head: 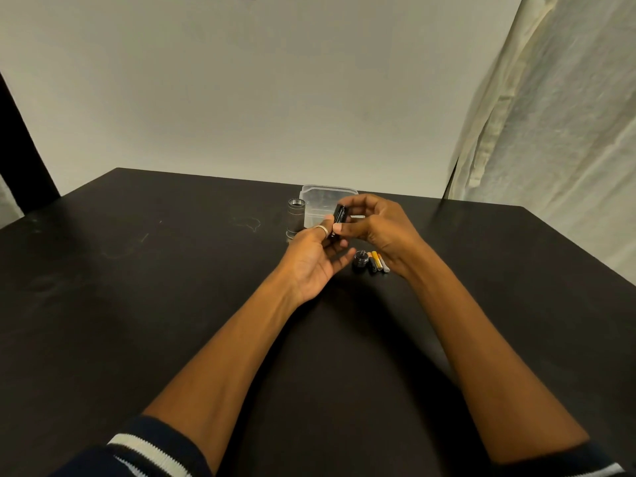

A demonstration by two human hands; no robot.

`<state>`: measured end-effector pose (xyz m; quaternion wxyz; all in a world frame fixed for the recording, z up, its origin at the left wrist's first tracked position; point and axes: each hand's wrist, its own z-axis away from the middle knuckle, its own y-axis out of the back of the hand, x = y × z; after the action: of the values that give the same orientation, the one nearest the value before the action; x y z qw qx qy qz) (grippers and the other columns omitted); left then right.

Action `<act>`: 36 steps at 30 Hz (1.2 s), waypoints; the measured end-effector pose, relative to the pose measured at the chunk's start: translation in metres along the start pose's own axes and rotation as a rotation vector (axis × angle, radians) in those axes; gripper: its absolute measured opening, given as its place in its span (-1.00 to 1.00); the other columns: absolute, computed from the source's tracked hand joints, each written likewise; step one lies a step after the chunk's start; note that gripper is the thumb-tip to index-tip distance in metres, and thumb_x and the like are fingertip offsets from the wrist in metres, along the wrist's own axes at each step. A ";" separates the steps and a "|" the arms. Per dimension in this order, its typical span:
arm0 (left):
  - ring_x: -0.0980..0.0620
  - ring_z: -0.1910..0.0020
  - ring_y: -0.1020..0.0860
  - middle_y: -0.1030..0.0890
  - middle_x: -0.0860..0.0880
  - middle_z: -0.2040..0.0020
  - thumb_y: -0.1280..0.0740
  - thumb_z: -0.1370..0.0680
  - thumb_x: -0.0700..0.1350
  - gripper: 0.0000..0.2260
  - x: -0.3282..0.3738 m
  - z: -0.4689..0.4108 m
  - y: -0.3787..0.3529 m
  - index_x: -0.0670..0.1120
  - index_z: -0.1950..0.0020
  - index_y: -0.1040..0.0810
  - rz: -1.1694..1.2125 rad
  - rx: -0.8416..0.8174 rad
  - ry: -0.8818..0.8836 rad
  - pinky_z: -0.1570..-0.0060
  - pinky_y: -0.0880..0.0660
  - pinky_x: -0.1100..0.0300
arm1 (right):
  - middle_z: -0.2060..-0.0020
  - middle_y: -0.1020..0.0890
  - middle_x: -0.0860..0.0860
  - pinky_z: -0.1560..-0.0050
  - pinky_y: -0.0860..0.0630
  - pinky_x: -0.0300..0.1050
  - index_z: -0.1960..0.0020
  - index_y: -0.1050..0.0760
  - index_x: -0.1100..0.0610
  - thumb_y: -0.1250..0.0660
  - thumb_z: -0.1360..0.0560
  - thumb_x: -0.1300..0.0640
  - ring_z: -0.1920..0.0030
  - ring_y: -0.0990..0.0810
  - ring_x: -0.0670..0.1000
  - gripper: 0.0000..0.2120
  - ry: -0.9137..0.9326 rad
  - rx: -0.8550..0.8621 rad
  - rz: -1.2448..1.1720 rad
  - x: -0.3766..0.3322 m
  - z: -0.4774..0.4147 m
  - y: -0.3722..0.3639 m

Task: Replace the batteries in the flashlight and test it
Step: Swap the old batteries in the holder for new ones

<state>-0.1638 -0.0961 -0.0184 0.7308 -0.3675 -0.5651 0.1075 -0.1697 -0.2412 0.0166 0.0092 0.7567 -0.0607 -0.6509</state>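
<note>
Above the far middle of the black worktop (172, 287), both hands meet around a small black battery holder (339, 220). The right hand (378, 228) curls over it from the right, thumb and fingertips pinching its sides, while the left hand (318, 259) lies palm-up beneath, its thumb, which wears a pale ring (322, 230), pressed against the holder's lower left edge. The holder is tilted, lifted clear of the worktop.

Just behind the left hand, the grey flashlight body (295, 215) stands upright on its wider head, open end up. Touching or just beside it on the right sits a clear plastic box (327, 194), partly hidden by the hands.

Below the right hand, a round black tail cap (361, 259) with a small spring on top rests on the worktop. Right beside it lie several small loose batteries (377, 261), side by side, yellow, dark and silver. A striped dark cuff (148, 449) shows on the left arm.
</note>
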 end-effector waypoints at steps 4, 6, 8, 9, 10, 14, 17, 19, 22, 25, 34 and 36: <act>0.09 0.22 -0.61 -0.64 -0.06 0.16 -0.28 -0.67 -0.04 -0.79 0.001 0.001 -0.002 -0.15 -0.14 -0.60 0.011 -0.022 -0.010 0.13 -0.65 0.12 | -0.04 -0.72 0.02 -0.05 -0.65 -0.18 -0.15 -0.65 0.12 -0.58 -0.34 0.40 -0.07 -0.72 0.02 -0.58 0.089 -0.016 0.069 -0.003 0.002 0.002; 0.07 0.15 -0.66 -0.67 -0.06 0.12 -0.28 -0.67 -0.03 -0.77 0.001 0.002 -0.001 -0.15 -0.16 -0.61 0.012 -0.030 -0.018 0.13 -0.65 0.13 | -0.08 -0.70 0.02 -0.04 -0.66 -0.17 -0.19 -0.63 0.11 -0.58 -0.34 0.40 -0.09 -0.72 0.04 -0.53 0.146 -0.022 0.102 -0.005 0.004 0.002; 0.05 0.09 -0.69 -0.71 -0.08 0.05 -0.27 -0.68 -0.02 -0.75 0.002 0.003 -0.002 -0.15 -0.21 -0.61 0.011 -0.037 -0.022 0.14 -0.65 0.15 | -0.06 -0.69 0.02 -0.03 -0.66 -0.15 -0.21 -0.63 0.13 -0.58 -0.33 0.43 -0.11 -0.71 0.07 -0.50 0.200 -0.022 0.132 -0.006 0.006 0.003; 0.04 0.08 -0.70 -0.71 -0.09 0.03 -0.26 -0.68 -0.02 -0.73 0.002 0.003 -0.003 -0.15 -0.22 -0.61 0.010 -0.030 -0.024 0.15 -0.66 0.16 | -0.04 -0.69 0.01 -0.03 -0.67 -0.14 -0.20 -0.63 0.14 -0.57 -0.32 0.44 -0.12 -0.70 0.08 -0.51 0.226 -0.022 0.152 -0.006 0.006 0.003; 0.03 0.07 -0.71 -0.72 -0.10 0.03 -0.24 -0.68 -0.01 -0.72 0.001 0.003 -0.004 -0.15 -0.22 -0.61 -0.001 -0.010 -0.025 0.15 -0.66 0.16 | -0.02 -0.70 0.00 -0.04 -0.67 -0.15 -0.18 -0.64 0.13 -0.57 -0.32 0.45 -0.12 -0.70 0.08 -0.52 0.250 -0.022 0.170 -0.007 0.007 0.003; 0.04 0.18 -0.71 -0.69 -0.15 0.07 -0.18 -0.70 0.05 -0.64 -0.005 0.000 -0.010 -0.21 -0.17 -0.61 -0.176 0.136 -0.062 0.23 -0.65 0.21 | 0.02 -0.71 0.01 0.00 -0.64 -0.20 -0.09 -0.65 0.05 -0.55 -0.32 0.48 -0.02 -0.73 -0.02 -0.53 0.309 -0.025 0.176 -0.011 0.007 0.002; 0.05 0.27 -0.70 -0.67 -0.16 0.06 -0.17 -0.72 0.01 -0.65 -0.009 0.000 -0.012 -0.23 -0.16 -0.60 -0.337 0.207 -0.089 0.28 -0.62 0.22 | 0.01 -0.72 0.00 -0.01 -0.67 -0.15 -0.07 -0.65 0.02 -0.56 -0.32 0.46 -0.05 -0.73 0.02 -0.54 0.322 -0.015 0.205 -0.011 0.007 0.003; 0.06 0.31 -0.69 -0.68 -0.14 0.09 -0.20 -0.71 -0.04 -0.72 -0.006 0.004 -0.012 -0.20 -0.11 -0.62 -0.481 0.274 -0.131 0.32 -0.60 0.23 | -0.01 -0.73 0.03 -0.01 -0.69 -0.11 -0.08 -0.65 0.03 -0.57 -0.33 0.45 -0.05 -0.73 0.03 -0.55 0.318 -0.009 0.201 -0.010 0.007 0.004; 0.02 0.37 -0.63 -0.66 -0.05 0.26 -0.24 -0.67 0.07 -0.68 0.001 0.009 -0.005 -0.06 0.15 -0.62 -1.001 0.443 -0.445 0.40 -0.55 0.09 | -0.03 -0.72 0.04 0.07 -0.67 -0.17 -0.07 -0.65 0.04 -0.55 -0.35 0.46 -0.03 -0.73 -0.01 -0.57 0.301 -0.005 0.170 -0.010 0.008 0.004; 0.07 0.25 -0.55 -0.56 0.09 0.19 -0.32 -0.58 0.22 -0.76 0.010 0.017 -0.001 0.07 0.07 -0.54 -1.307 0.580 -0.755 0.34 -0.47 0.13 | -0.01 -0.72 -0.01 0.11 -0.66 -0.22 -0.06 -0.65 0.03 -0.54 -0.37 0.47 -0.01 -0.74 -0.06 -0.58 0.295 0.000 0.160 -0.011 0.010 0.003; -0.14 -0.37 -0.39 -0.40 -0.14 -0.42 -0.54 -0.42 0.18 -0.23 0.018 0.002 0.020 -0.11 -0.47 -0.29 -1.395 0.631 -0.589 -0.27 -0.45 -0.01 | 0.01 -0.72 -0.05 0.04 -0.66 -0.21 -0.03 -0.64 0.02 -0.53 -0.37 0.48 -0.01 -0.72 -0.10 -0.58 0.330 0.067 0.215 -0.009 0.009 0.003; -0.15 -0.34 -0.43 -0.47 -0.13 -0.37 -0.50 -0.48 0.11 -0.34 0.018 -0.001 0.021 -0.11 -0.45 -0.33 -1.376 0.575 -0.523 -0.25 -0.48 -0.04 | 0.01 -0.72 -0.06 -0.02 -0.65 -0.21 -0.01 -0.64 -0.01 -0.55 -0.35 0.46 -0.04 -0.71 -0.09 -0.57 0.342 0.074 0.254 -0.008 0.008 0.003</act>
<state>-0.1519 -0.0714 -0.0192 0.5430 0.3052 -0.7689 -0.1441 -0.1788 -0.2430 0.0232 0.0737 0.8421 -0.1769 -0.5042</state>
